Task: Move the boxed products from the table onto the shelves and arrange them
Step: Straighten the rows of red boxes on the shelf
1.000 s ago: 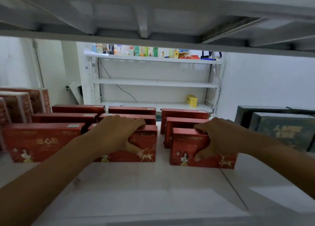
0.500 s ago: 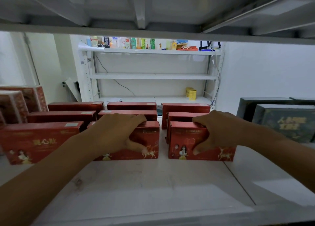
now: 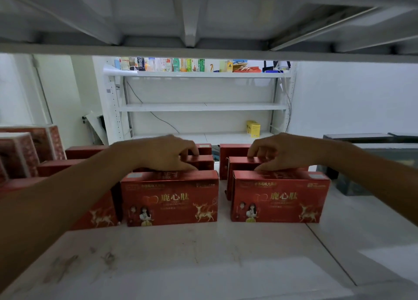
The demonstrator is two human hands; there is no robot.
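Nearest the camera, the bare white shelf board (image 3: 203,261) fills the bottom of the frame. Just beyond it stand two red boxes, upright and face-out: the left red box (image 3: 169,201) at centre, the right red box (image 3: 279,197) beside it, a narrow gap between them. Over the top back edge of each comes a hand: the left hand (image 3: 162,153) with fingers curled down behind its box, the right hand (image 3: 280,151) bent the same way, thumb low on the top panel. Both are curled onto the box tops, not spread flat. These look like light, stiff cartons with glossy print, so pinching top and back edges seems wise. Behind them more red boxes (image 3: 237,161) queue in rows; far off, a white rack (image 3: 203,107).
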